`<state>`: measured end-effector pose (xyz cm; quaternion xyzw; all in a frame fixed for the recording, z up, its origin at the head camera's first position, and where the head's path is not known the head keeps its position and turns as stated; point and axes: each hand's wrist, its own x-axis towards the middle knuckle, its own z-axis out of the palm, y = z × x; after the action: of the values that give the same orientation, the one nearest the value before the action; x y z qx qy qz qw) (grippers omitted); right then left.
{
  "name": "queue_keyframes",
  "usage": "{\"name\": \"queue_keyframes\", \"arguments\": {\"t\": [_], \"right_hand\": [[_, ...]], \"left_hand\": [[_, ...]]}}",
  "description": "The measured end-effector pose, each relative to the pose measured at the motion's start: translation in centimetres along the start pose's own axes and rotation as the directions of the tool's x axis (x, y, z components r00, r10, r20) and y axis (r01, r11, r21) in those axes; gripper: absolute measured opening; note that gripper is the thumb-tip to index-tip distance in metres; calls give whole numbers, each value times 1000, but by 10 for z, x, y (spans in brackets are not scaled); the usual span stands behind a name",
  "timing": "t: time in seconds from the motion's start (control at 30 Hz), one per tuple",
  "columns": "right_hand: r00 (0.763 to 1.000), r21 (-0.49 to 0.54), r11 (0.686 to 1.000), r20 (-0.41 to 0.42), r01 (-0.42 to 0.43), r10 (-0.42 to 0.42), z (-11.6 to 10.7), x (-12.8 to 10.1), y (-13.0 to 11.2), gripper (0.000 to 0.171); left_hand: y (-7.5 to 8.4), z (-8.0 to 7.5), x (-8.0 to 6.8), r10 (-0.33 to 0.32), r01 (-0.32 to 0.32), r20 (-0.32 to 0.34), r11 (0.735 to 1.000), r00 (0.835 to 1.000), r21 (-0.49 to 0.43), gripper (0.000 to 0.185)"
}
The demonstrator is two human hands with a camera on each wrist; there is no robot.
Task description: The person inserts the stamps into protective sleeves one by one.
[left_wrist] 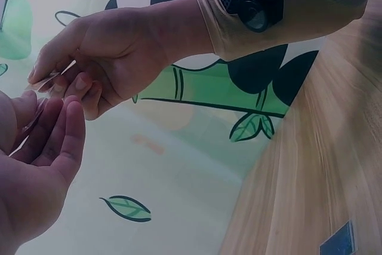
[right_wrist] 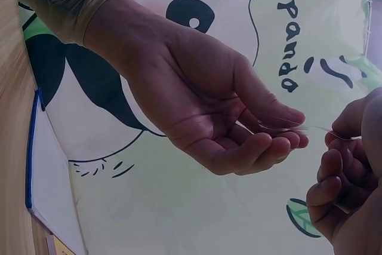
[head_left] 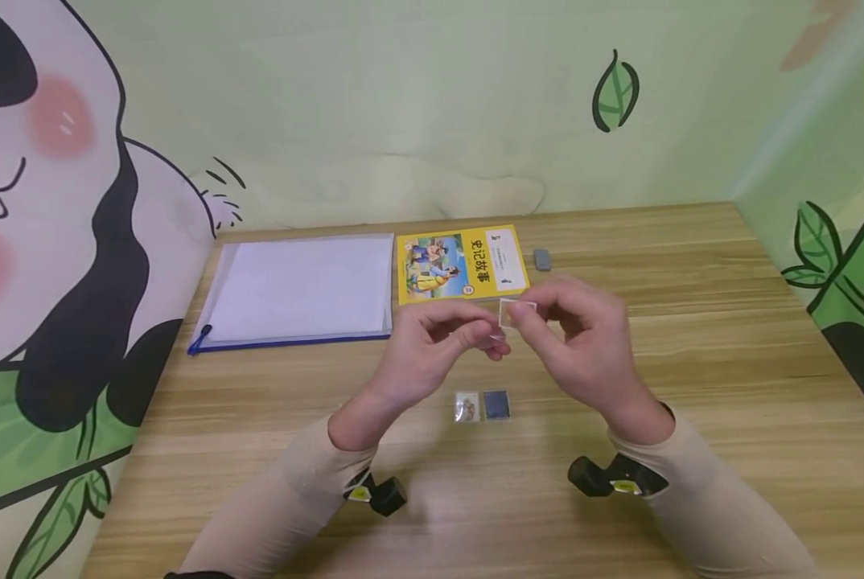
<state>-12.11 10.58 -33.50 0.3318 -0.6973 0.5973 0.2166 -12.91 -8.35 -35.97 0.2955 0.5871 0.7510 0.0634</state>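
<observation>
My right hand [head_left: 587, 346] pinches a small clear square plastic piece [head_left: 506, 312] between thumb and fingers. Close beside it, my left hand [head_left: 432, 350] holds another thin clear plastic piece [head_left: 498, 337] by its edge; much of this piece is hidden by the fingers. Both hands are raised over the table with their fingertips almost meeting. Below them on the wood lie a small clear square packet [head_left: 466, 407] with something brownish inside and a dark blue square [head_left: 496, 405]. In the right wrist view, a thin clear edge [right_wrist: 280, 126] shows at the left thumb.
A clear zip folder [head_left: 298, 289] with white paper and a blue zip lies at the back left of the table [head_left: 707, 322]. Next to it is a yellow book [head_left: 504, 241], with a small grey block [head_left: 542, 259] to its right. A painted wall [head_left: 403, 104] stands behind.
</observation>
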Motion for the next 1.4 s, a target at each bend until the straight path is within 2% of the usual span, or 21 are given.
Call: {"name": "queue_keyframes", "arguments": {"t": [0.33,0.43,0.8,1.1,1.4], "right_hand": [[998,-11,998,-9,58,-59,3,-1,2,8],[997,-26,997,-13,76,-76,4,-1,3,12],[993,-121,987,-24,108,-112,4,-7,4,6],[985,-192,968,-29,160,-168,4,-7,7,29],[980,-260,951,-60,170,-192,6,-6,6,31]], "left_hand": [[-1,1,0,-5,6,-11,1000,1000,20,36],[-1,0,0,-5,5,-9,1000,1000,22,35],[0,0,0,-3,3,-10,1000,1000,28,31],[0,-1,0,0,0,-5,1000,1000,24,35],[1,0,0,-3,3,-15,999,1000,48,31]]}}
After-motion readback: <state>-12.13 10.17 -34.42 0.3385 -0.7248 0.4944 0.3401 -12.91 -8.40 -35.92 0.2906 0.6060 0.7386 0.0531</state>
